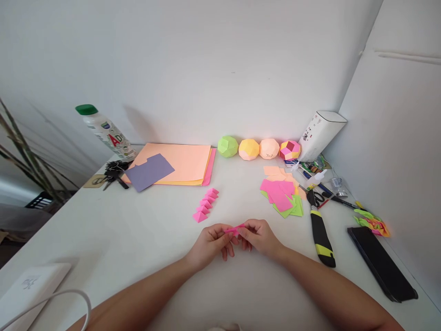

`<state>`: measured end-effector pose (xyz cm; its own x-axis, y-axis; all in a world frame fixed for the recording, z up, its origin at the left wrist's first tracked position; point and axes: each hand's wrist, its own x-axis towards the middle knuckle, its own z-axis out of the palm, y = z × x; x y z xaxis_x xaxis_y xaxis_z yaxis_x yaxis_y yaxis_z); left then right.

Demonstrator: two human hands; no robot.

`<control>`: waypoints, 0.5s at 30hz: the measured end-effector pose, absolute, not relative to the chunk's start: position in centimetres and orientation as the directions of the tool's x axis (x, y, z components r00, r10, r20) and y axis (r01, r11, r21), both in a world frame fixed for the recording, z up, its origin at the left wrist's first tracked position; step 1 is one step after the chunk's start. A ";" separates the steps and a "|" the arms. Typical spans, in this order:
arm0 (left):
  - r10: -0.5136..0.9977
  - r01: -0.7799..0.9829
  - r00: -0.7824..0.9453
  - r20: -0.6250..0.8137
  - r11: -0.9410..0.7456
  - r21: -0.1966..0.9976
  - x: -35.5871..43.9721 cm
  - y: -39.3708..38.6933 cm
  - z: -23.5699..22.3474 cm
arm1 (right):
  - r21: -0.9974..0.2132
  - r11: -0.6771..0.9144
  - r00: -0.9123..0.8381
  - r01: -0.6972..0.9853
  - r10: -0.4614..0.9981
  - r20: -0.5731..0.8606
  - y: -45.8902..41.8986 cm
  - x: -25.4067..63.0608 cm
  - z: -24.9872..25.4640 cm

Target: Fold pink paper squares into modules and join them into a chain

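Note:
Both hands meet over the white table [113, 239] near its front middle. My left hand [211, 243] and my right hand [259, 236] each pinch one end of a small folded pink paper piece [234, 229], held just above the tabletop. Just beyond the hands lies a row of several folded pink paper units [206, 204]. To the right of it sits a loose pile of pink, green and orange paper squares [282, 195].
Several paper balls [258, 148] line the back wall beside a white box [319, 133]. A stack of orange sheets with a purple piece [172, 165], keys [112, 174] and a bottle [103, 131] lie back left. Scissors, a cutter [320, 232], pens and a phone [381, 262] lie right.

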<state>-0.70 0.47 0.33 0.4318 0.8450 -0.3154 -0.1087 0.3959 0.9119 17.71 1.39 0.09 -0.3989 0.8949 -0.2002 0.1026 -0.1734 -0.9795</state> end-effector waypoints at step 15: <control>0.817 0.054 0.458 -0.349 0.366 0.929 -0.8 0.3 0.1 | -0.983 -0.142 -0.401 0.116 0.899 -0.178 1.3 17.7 0.5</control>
